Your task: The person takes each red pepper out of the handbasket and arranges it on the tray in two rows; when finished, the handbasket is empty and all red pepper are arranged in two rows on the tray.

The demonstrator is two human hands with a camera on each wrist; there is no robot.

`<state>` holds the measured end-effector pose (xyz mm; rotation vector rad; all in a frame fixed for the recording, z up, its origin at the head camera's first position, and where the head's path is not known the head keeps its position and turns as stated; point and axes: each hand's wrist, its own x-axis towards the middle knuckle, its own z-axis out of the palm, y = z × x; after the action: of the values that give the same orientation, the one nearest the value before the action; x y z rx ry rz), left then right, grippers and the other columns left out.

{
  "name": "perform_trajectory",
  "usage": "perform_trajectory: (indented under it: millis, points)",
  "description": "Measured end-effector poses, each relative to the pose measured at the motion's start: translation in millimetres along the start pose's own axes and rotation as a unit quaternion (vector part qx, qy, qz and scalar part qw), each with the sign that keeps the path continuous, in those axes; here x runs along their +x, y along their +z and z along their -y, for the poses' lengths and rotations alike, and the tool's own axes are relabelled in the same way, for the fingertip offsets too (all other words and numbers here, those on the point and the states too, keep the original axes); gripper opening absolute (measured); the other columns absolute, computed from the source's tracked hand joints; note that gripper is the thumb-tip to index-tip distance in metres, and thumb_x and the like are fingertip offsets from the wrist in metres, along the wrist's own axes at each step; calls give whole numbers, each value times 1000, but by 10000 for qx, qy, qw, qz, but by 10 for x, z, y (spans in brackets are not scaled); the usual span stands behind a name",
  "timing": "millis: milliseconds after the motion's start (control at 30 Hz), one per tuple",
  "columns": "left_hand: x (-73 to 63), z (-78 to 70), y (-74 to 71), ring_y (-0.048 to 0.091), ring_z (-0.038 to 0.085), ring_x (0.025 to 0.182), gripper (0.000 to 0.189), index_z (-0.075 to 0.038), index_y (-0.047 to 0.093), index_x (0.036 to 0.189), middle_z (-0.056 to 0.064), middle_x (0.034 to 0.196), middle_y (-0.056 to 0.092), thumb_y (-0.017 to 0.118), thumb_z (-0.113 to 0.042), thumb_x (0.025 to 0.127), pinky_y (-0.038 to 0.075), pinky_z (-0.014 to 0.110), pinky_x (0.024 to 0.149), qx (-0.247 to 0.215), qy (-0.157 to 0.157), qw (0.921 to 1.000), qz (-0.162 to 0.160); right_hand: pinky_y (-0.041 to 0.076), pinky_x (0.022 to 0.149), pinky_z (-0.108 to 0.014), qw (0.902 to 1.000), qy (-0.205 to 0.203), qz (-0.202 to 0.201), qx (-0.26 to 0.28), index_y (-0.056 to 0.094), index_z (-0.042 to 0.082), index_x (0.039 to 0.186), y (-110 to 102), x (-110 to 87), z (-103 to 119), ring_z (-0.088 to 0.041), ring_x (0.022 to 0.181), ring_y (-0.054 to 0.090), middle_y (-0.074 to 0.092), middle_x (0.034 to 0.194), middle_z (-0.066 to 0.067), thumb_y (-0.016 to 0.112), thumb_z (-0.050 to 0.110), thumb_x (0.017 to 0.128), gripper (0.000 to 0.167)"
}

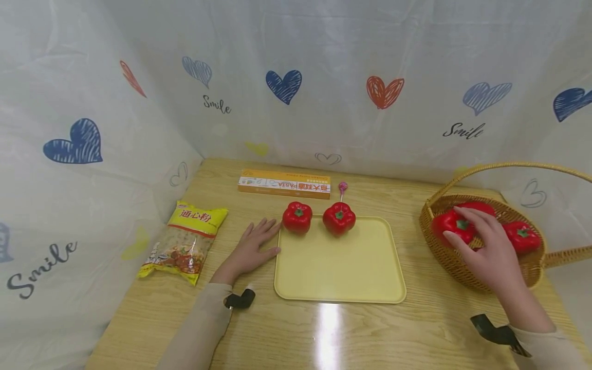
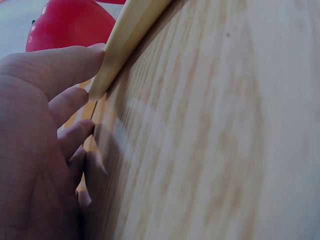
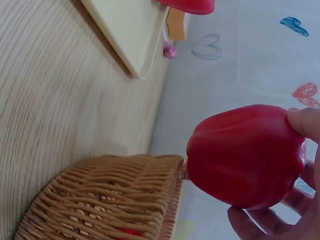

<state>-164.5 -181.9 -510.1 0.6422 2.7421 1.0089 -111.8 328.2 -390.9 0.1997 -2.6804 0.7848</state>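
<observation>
My right hand (image 1: 490, 252) grips a red bell pepper (image 3: 245, 157) between thumb and fingers, lifted above the rim of the wicker basket (image 1: 467, 277). Two more red peppers show inside the basket, one (image 1: 522, 237) on its right side and another partly hidden behind my hand. My left hand (image 1: 252, 249) lies on the table with its fingers extended, the thumb touching the left edge of the yellow tray (image 1: 339, 267). Along the tray's far edge sit two red bell peppers, one at the left corner (image 1: 297, 218) and one nearer the middle (image 1: 339, 219).
Left of my left hand lies a yellow-topped pasta bag (image 1: 185, 241). An orange and white pasta box (image 1: 284, 184) and a pink lollipop (image 1: 343, 188) are behind the tray. The basket's tall handle (image 1: 509, 165) arches over it. A heart-printed curtain (image 1: 324, 41) encloses the table.
</observation>
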Motion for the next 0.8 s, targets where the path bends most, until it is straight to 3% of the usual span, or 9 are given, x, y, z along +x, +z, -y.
perform_trajectory:
  millis: [100,167,233,333,400,600,800]
  points:
    - [-4,-6,-3,13,28,156,68,-16,38,158,7,166,29,64,-39,100,-5,50,126,-11,-1,10000,-13,39,102,-69,9999,-63,4,82,56,11,145,43,-21,18,-47,129,42,49,144,-24,77,19,92,58]
    - [-7,-9,-5,13,28,156,68,-17,37,159,7,166,28,64,-39,100,-5,50,126,-7,-11,10000,-8,40,108,-51,9999,-114,-11,81,57,12,144,78,-34,29,-45,128,44,50,144,-23,78,19,91,58]
    - [-7,-9,-4,13,28,156,68,-16,37,159,7,166,28,64,-39,100,-5,50,126,2,-11,10000,-5,39,108,-48,9998,-143,-4,114,58,12,143,112,-45,40,-44,129,43,50,144,-22,78,19,90,57]
    - [-6,-14,-5,13,28,156,69,-16,38,158,7,166,29,64,-39,100,-5,49,126,9,-8,10000,-13,39,111,-57,9997,-173,37,173,58,12,143,159,-53,56,-46,130,42,50,144,-24,79,19,90,58]
    - [-6,-16,-6,13,28,156,69,-15,38,158,7,166,29,64,-38,99,-5,49,126,14,-2,10000,-25,36,103,-74,9994,-226,71,249,57,10,143,192,-57,69,-49,130,41,49,144,-25,79,17,89,59]
    - [1,-5,4,15,30,156,68,-13,39,158,9,165,30,64,-38,99,-3,51,126,31,49,9999,-90,38,94,-76,9988,-351,104,320,59,9,141,307,-61,95,-49,126,43,50,142,-24,83,14,85,61]
    - [2,-7,1,14,30,156,68,-14,38,158,9,165,30,63,-38,100,-4,50,126,10,45,10000,-70,39,95,-75,9978,-499,158,414,60,9,140,407,-54,112,-49,126,44,52,140,-24,84,14,84,61]
